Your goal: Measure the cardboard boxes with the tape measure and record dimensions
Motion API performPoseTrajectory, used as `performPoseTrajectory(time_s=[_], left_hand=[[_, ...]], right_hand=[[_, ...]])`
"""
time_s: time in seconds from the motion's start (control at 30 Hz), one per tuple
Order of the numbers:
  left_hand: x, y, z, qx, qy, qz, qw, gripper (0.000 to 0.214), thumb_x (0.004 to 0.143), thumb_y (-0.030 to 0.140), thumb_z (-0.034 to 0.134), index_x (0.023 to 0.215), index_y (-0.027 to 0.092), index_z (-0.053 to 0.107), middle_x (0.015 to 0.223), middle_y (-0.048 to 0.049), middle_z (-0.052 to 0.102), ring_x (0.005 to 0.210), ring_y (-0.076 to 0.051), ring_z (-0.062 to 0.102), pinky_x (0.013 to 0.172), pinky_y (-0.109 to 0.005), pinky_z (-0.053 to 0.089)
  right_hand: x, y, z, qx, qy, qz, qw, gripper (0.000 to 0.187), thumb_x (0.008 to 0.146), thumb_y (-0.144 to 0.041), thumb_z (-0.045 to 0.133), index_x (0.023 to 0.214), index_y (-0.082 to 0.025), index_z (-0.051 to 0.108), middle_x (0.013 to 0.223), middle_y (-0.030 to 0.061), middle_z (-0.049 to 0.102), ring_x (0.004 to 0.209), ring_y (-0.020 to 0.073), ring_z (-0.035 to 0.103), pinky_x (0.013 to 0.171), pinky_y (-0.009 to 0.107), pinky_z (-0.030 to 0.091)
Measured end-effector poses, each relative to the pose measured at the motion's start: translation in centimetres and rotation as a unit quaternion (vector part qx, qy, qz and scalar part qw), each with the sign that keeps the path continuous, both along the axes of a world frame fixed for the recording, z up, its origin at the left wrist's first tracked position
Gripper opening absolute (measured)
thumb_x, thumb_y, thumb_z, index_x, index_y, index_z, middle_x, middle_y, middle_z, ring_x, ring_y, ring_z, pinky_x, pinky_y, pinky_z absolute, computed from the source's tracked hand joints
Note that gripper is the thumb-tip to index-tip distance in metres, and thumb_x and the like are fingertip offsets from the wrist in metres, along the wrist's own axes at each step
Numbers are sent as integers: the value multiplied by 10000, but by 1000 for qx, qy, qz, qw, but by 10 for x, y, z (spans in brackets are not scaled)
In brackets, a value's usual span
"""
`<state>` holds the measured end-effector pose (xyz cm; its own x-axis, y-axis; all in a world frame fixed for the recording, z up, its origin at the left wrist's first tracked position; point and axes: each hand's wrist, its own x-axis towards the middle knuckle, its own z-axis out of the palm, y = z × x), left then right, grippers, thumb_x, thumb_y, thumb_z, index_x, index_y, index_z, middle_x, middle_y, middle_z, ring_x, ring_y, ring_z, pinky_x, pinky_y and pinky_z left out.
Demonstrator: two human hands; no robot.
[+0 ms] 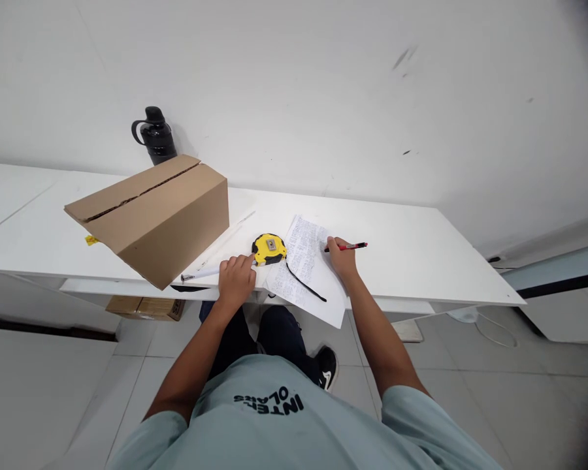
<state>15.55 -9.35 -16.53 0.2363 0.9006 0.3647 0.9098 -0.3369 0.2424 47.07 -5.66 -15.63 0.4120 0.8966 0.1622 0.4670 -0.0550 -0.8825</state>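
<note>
My right hand point(343, 260) is closed around a red and black pen point(355, 246), over a sheet of paper point(330, 301) covered in handwriting. The paper's lower edge hangs past the front of the white table. Left of it lies a yellow and black tape measure point(269, 250), its black wrist strap point(304, 285) trailing across the sheet. The pulled-out blade point(204, 272) runs left from the case to its metal end hook. My left hand point(237, 281) has its fingers curled over this blade, beside the case; its thumb is hidden.
An open cardboard box point(176, 225) stands on the white table point(402, 228) at left, overhanging its front edge. Behind it, a black bottle point(157, 137) stands near the wall. A smaller carton point(144, 307) is below the tabletop. A white slab point(408, 331) lies on the floor.
</note>
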Motion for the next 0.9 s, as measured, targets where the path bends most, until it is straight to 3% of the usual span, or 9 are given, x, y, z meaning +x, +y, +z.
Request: performPoseTrajectory(time_s=[0.23, 0.37, 0.73, 0.9], left_hand=[[-2, -2, -3, 1, -28, 20, 999, 483, 890, -8, 485, 1204, 217, 774, 968, -87, 763, 977, -283, 656, 856, -431, 380], [-2, -5, -4, 8, -19, 11, 1000, 402, 881, 3, 509, 1066, 235, 782, 930, -77, 757, 951, -280, 650, 859, -432, 369], [0, -7, 4, 7, 32, -7, 999, 329, 898, 170, 572, 1191, 214, 715, 1240, -114, 740, 1067, -321, 618, 903, -480, 402], [-2, -8, 5, 2, 37, -22, 999, 327, 927, 171, 539, 1202, 206, 714, 1252, -101, 752, 1052, -305, 631, 902, -472, 404]], right_hand=[[-3, -2, -3, 8, -27, -21, 999, 414, 939, -483, 515, 623, -251, 381, 629, -10, 455, 682, 172, 433, 663, 334, 333], [-4, -1, -4, 9, -27, -21, 999, 405, 935, -494, 507, 631, -254, 389, 617, -11, 454, 684, 173, 429, 652, 329, 326], [-2, 2, -6, 7, -6, -19, 1000, 395, 917, -504, 513, 630, -251, 417, 621, -8, 471, 669, 172, 424, 647, 332, 327], [-2, 3, -6, 3, 3, 0, 1000, 377, 904, -494, 526, 628, -244, 467, 641, -1, 513, 677, 176, 457, 654, 333, 339]])
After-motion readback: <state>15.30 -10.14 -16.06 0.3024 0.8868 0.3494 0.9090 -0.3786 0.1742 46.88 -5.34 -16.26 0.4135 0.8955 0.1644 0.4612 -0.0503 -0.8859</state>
